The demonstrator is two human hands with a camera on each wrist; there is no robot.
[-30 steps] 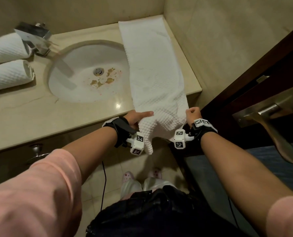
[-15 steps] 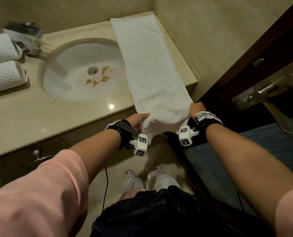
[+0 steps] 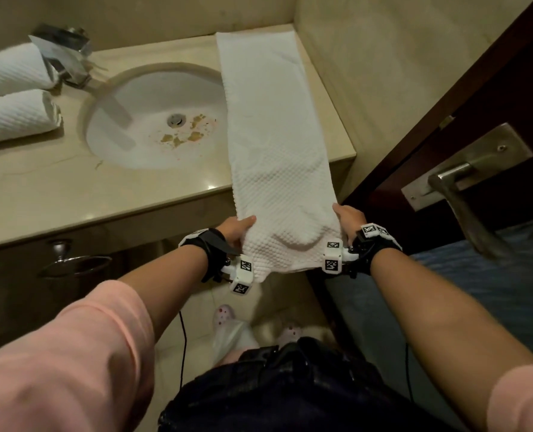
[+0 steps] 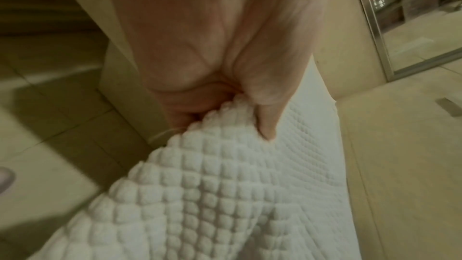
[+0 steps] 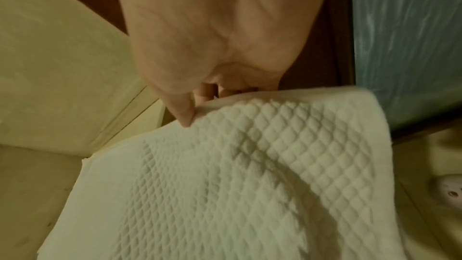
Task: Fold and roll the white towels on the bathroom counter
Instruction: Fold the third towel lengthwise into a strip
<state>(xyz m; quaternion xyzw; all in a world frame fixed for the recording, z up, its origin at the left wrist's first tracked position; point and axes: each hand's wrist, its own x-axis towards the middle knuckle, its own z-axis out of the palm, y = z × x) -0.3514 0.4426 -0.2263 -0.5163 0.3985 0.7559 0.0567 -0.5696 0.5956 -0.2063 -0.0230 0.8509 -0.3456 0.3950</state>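
I have the long folded white towel [image 3: 271, 126] stretched along the desk [image 3: 72, 194] beside the sink, my left hand [image 3: 238, 227] and right hand [image 3: 349, 216] each pinching a near corner off the edge, so rolling it away looks next.

Pink sleeves [image 3: 81, 353], black wrist straps [image 3: 207, 244] carrying white marker-printed cubes [image 3: 242, 274].
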